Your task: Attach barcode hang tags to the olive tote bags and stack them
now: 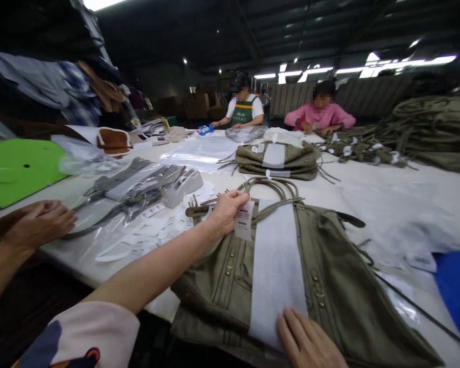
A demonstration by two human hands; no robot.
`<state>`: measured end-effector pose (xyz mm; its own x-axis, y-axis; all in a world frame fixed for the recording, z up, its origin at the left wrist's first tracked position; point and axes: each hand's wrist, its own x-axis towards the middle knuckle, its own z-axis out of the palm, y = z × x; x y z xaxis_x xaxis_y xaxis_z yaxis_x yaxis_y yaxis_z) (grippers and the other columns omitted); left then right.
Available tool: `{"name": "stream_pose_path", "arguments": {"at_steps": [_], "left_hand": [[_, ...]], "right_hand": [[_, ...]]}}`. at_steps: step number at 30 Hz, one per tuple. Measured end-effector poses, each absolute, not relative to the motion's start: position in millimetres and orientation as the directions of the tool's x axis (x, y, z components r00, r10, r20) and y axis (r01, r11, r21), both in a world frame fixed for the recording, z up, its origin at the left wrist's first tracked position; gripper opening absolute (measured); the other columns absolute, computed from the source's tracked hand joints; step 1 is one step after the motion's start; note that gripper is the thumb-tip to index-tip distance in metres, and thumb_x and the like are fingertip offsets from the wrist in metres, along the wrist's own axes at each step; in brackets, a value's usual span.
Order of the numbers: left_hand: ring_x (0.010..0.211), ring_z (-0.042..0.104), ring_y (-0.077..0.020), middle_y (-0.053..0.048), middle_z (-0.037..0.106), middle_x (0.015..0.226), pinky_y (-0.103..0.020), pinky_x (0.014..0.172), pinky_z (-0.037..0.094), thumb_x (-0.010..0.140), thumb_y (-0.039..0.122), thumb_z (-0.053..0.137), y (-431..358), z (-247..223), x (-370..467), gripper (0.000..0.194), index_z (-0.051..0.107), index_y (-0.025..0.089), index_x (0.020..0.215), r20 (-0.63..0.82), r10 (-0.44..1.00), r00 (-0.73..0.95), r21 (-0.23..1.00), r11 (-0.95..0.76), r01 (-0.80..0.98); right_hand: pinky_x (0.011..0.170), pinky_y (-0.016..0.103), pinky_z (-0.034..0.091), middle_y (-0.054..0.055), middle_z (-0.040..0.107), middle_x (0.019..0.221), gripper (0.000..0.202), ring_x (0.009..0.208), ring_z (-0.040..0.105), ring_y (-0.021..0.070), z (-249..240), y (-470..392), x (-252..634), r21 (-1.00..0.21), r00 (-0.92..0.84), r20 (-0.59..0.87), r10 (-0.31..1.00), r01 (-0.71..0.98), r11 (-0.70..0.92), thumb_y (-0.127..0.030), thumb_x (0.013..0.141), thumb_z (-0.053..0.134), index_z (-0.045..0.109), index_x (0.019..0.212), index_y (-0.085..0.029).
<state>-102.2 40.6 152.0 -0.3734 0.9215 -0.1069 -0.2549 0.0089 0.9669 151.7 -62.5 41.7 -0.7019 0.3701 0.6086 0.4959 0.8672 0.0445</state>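
An olive-green bag (pixel 333 255) lies in front of me, with a white paper strip (pixel 278 255) running down its middle. My left hand (pixel 230 209) pinches a printed hang tag (pixel 244 221) between thumb and fingers, just above the bag's upper edge. The looped handles (pixel 279 190) arch beside that hand. Lower down, my right hand (pixel 308 340) lies with its fingers stretched over the strip's bottom end and the bag's cloth. Brass-coloured buckles (pixel 317 286) show on either side of the strip.
Several white paper tags (pixel 153 232) are scattered left of the bag. A co-worker's hands (pixel 42 225) are close at the left, near a plastic-wrapped bag (pixel 138 184). Farther back sit a stack of olive bags (pixel 249 161) and two people. A blue object (pixel 458 291) is at right.
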Motion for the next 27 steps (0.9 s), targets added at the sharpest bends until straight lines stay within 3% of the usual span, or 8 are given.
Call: {"name": "stream_pose_path", "arguments": {"at_steps": [3,6,9,12,15,20,24,27], "left_hand": [[0.048,0.048,-0.009,0.003,0.053,0.053,-0.02,0.047,0.035,0.053,0.035,0.071,43.3,128.4,-78.8,0.028,0.054,0.015,0.061,-0.104,0.933,-0.344,0.972,0.022,-0.234],[0.049,0.042,-0.007,0.004,0.05,0.054,-0.02,0.048,0.032,0.056,0.038,0.068,40.9,112.5,-66.4,0.027,0.054,0.015,0.061,-0.082,0.941,-0.327,0.985,0.026,-0.171],[0.05,0.037,-0.0062,0.004,0.047,0.054,-0.02,0.048,0.028,0.062,0.04,0.064,36.2,104.2,-59.0,0.027,0.054,0.014,0.061,-0.067,0.955,-0.29,0.997,0.055,-0.048],[0.051,0.035,-0.0068,0.004,0.045,0.055,-0.021,0.049,0.026,0.069,0.043,0.057,32.8,100.0,-55.2,0.029,0.054,0.014,0.065,-0.051,0.979,-0.196,0.997,0.063,0.053],[0.055,0.039,-0.0092,0.003,0.045,0.058,-0.022,0.052,0.03,0.077,0.045,0.047,35.5,101.1,-61.8,0.032,0.053,0.015,0.067,-0.013,0.995,-0.103,0.966,0.039,0.255],[0.091,0.053,-0.0201,-0.007,0.059,0.096,-0.029,0.076,0.04,0.081,0.035,0.046,59.1,106.7,-100.3,0.028,0.053,0.016,0.099,-0.025,0.998,-0.049,0.603,0.054,0.796],[0.102,0.052,-0.0244,-0.014,0.055,0.114,-0.031,0.084,0.041,0.069,0.033,0.064,79.5,95.3,-120.5,0.058,0.042,0.01,0.117,-0.155,0.987,0.043,0.443,0.03,0.896],[0.097,0.055,-0.0244,-0.014,0.059,0.107,-0.03,0.08,0.042,0.072,0.032,0.061,83.9,91.6,-121.1,0.045,0.05,0.009,0.109,-0.226,0.971,0.072,0.408,0.028,0.913]], "right_hand": [[0.07,0.023,0.049,0.005,0.065,0.092,0.021,0.079,0.061,0.0146,95.8,-26.2,142.5,-0.355,-0.716,0.403,0.57,0.452,0.818,-0.03,0.083,0.045,0.06,0.095,-0.021],[0.075,0.029,0.047,0.008,0.064,0.094,0.032,0.084,0.06,0.0184,139.4,29.6,120.8,-0.693,-0.511,0.214,0.832,0.521,0.498,-0.041,0.083,0.043,0.061,0.094,-0.017],[0.068,0.029,0.045,0.009,0.064,0.091,0.035,0.084,0.058,0.0194,151.2,72.4,87.5,-0.911,-0.465,-0.098,0.88,0.398,0.109,-0.043,0.079,0.047,0.063,0.089,-0.014],[0.062,0.026,0.04,0.006,0.064,0.084,0.03,0.078,0.056,0.0162,143.8,86.2,59.6,-0.956,-0.462,-0.231,0.856,0.272,-0.11,-0.037,0.071,0.055,0.064,0.087,-0.013],[0.059,0.025,0.036,0.003,0.062,0.072,0.026,0.067,0.052,0.0129,135.0,88.1,51.8,-0.969,-0.415,-0.203,0.887,0.216,-0.121,-0.036,0.065,0.06,0.065,0.076,-0.013],[0.061,0.025,0.036,0.005,0.065,0.077,0.03,0.069,0.054,0.0125,125.0,100.8,69.2,-0.98,-0.313,-0.195,0.929,0.096,-0.174,-0.04,0.062,0.065,0.065,0.076,-0.014],[0.058,0.023,0.036,0.005,0.065,0.074,0.03,0.066,0.054,0.0113,117.9,104.5,81.9,-0.978,-0.243,-0.207,0.948,0.037,-0.204,-0.039,0.059,0.07,0.065,0.074,-0.014],[0.057,0.022,0.038,0.005,0.065,0.074,0.03,0.066,0.054,0.0113,122.2,101.3,90.1,-0.979,-0.233,-0.193,0.953,-0.021,-0.203,-0.039,0.058,0.072,0.065,0.074,-0.014]]}}
